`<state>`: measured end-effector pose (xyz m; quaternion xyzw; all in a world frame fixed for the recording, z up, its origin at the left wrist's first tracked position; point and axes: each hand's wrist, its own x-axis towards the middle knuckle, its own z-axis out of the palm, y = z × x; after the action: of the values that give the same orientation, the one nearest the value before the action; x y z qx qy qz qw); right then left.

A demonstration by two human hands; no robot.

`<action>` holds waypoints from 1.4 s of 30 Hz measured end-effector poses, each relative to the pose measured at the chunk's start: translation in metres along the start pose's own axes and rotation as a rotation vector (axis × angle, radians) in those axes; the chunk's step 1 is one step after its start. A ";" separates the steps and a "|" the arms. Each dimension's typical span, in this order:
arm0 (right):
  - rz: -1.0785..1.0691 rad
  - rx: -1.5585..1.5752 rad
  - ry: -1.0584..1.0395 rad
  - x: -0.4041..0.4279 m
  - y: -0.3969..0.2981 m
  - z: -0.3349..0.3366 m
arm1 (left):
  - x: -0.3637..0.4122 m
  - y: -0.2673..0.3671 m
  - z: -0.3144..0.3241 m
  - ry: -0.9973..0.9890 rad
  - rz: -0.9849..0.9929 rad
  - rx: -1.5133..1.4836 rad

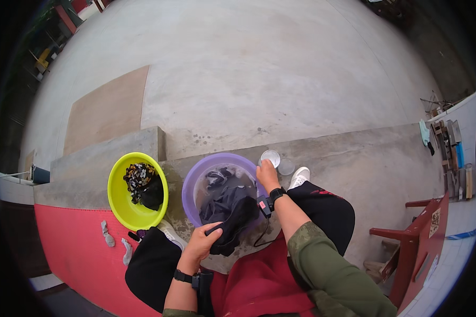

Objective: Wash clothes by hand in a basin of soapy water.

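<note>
My left hand [201,242] grips the edge of a dark wet garment [238,216], which hangs over the near rim of a purple plastic basin [189,198]. Cloudy, sudsy water and more dark clothes fill that basin. Beyond its right rim, my right hand [266,174] has its fingers on a small round white tub [271,158]. A translucent round lid or dish [286,167] lies beside the tub on the concrete. The tub's contents are too small to make out.
A yellow-green basin [116,198] holds a floral cloth [139,178] and a black one. Grey socks [108,234] lie on a red mat [75,241]. A concrete step edge [321,140] runs beyond the basins. At right lies a red wooden stool or small table [416,237].
</note>
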<state>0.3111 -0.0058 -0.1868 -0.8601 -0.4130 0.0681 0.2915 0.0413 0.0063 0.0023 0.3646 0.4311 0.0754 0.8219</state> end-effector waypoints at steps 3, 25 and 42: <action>0.115 -0.066 -0.343 0.012 0.017 0.007 | -0.003 0.004 -0.002 0.017 -0.020 -0.027; 0.242 -0.223 -0.835 0.067 0.057 0.032 | -0.001 0.002 -0.013 0.186 0.008 -0.287; -0.320 0.824 -0.391 -0.119 -0.178 -0.056 | -0.002 -0.028 -0.055 0.178 0.243 -0.281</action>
<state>0.1343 -0.0335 -0.0561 -0.5697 -0.5260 0.3409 0.5316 -0.0071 0.0145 -0.0346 0.2877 0.4402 0.2654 0.8081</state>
